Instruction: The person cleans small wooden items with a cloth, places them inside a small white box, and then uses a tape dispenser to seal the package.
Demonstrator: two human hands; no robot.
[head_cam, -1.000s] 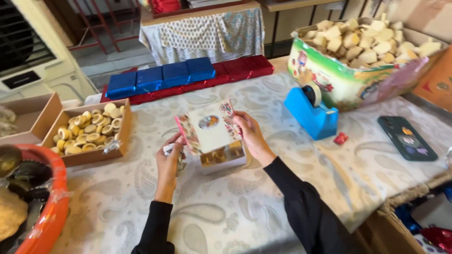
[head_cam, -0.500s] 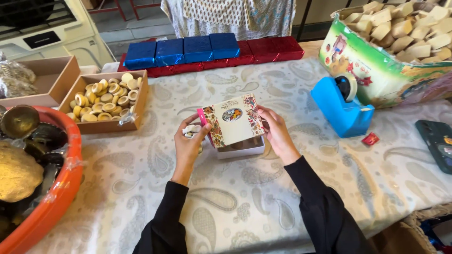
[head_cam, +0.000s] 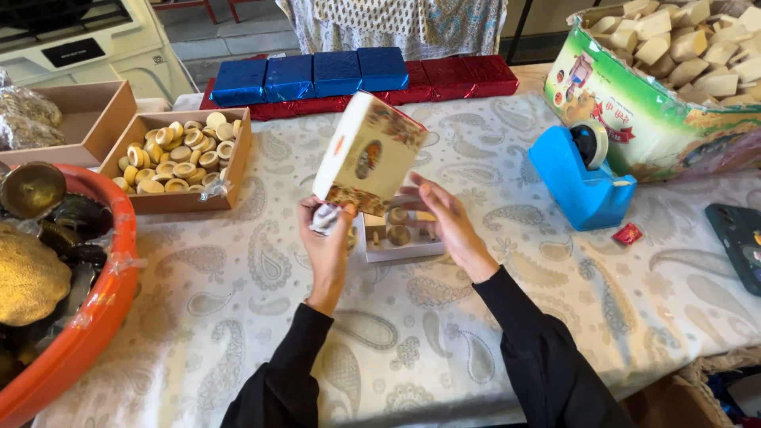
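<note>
My left hand [head_cam: 325,238] holds a cream, patterned box lid [head_cam: 367,153] by its lower edge, tilted up above the table, together with a small white crumpled scrap. My right hand [head_cam: 446,224] is spread open beside the lid, hovering over a small white open box [head_cam: 399,236] that holds several round sweets in compartments. The box sits on the paisley tablecloth [head_cam: 412,333] right in front of me.
A cardboard tray of round yellow sweets [head_cam: 181,158] stands at the left, an orange tub [head_cam: 63,317] at the near left. Blue boxes [head_cam: 313,73] and red boxes [head_cam: 464,75] line the back. A blue tape dispenser [head_cam: 579,178], a carton of pale pieces [head_cam: 674,87] and a dark phone [head_cam: 737,238] lie right.
The lid has been lifted off the small box and tilted up to the left in my left hand. My right hand has let go of it and opened over the uncovered box.
</note>
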